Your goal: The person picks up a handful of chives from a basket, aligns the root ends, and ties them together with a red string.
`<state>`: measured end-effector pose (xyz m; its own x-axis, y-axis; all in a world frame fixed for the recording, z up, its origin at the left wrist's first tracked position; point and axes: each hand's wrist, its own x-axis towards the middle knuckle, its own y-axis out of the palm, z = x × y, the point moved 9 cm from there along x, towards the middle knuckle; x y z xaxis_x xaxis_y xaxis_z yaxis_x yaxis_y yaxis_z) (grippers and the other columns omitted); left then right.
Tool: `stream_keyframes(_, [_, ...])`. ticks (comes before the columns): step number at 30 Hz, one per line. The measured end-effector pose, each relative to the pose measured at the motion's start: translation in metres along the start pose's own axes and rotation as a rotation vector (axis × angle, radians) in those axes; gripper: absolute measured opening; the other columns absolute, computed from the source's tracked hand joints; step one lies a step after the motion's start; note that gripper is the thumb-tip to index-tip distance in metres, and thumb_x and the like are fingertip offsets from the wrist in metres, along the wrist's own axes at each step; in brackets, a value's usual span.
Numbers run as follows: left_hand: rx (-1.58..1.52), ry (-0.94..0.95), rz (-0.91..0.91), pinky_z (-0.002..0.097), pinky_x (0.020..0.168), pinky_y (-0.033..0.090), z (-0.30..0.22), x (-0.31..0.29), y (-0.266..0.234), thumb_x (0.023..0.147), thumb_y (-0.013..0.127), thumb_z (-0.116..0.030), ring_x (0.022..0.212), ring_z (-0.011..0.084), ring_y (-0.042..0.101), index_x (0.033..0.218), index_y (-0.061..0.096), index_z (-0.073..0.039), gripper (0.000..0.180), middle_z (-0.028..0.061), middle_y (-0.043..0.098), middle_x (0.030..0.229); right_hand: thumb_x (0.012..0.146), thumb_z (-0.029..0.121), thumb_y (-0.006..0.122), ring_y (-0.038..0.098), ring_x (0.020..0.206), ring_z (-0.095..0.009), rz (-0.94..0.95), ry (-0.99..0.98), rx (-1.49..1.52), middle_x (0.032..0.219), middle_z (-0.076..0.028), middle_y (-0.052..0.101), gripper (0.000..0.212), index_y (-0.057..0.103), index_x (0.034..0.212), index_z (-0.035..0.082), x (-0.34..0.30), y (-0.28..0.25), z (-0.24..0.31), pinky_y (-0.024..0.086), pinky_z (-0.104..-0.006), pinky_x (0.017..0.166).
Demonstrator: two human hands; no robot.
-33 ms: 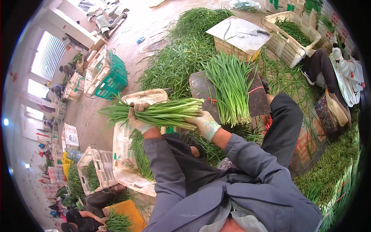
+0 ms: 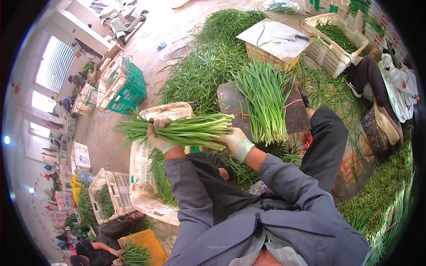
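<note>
A bunch of garlic chives [image 2: 195,128] lies level across both my hands in front of me, leaf tips to the left and pale stem ends to the right. My gloved left hand [image 2: 160,135] is wrapped round its leafy part. At the stem ends, my gloved right hand [image 2: 237,142] is closed on the bunch, its fingertips partly hidden behind the stems. Just beyond, a larger pile of garlic chives [image 2: 267,102] rests on a dark board [image 2: 230,98], with a red tie [image 2: 293,102] lying beside it.
Loose greens [image 2: 208,57] heap on the floor ahead. A knife [image 2: 290,37] lies on a white-topped stand [image 2: 270,48]. A cream crate [image 2: 137,177] stands by my left leg, and bundled chives [image 2: 381,190] line the right. Other people sit at far right and lower left.
</note>
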<state>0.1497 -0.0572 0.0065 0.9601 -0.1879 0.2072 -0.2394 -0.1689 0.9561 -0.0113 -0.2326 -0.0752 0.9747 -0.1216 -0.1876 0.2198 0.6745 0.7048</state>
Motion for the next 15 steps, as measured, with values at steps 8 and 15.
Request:
stream_keyframes(8, [-0.174,-0.018,0.082,0.0329,0.074,0.042,-0.012,-0.003,0.025,0.092,0.055,-0.019,0.069,0.0133,0.048,0.111,0.057,-0.009,0.022,-0.0049,0.046,0.074,0.082,0.029,0.071,0.071,0.075,-0.023,0.100,0.104,-1.101,0.083,-0.012,0.074,0.034,0.072,0.101,0.001,-0.039,-0.112,-0.021,0.056,-0.0335,0.075])
stream_keyframes(15, [-0.147,-0.076,0.340,0.0278,0.070,0.039,-0.006,-0.023,0.059,0.092,0.053,-0.018,0.063,0.0072,0.045,0.114,0.056,-0.003,0.027,-0.0061,0.042,0.071,0.084,0.017,0.070,0.069,0.084,-0.028,-0.044,-0.394,-1.093,0.091,-0.014,0.071,0.018,0.070,0.096,0.002,-0.045,-0.039,0.084,0.054,-0.0359,0.076])
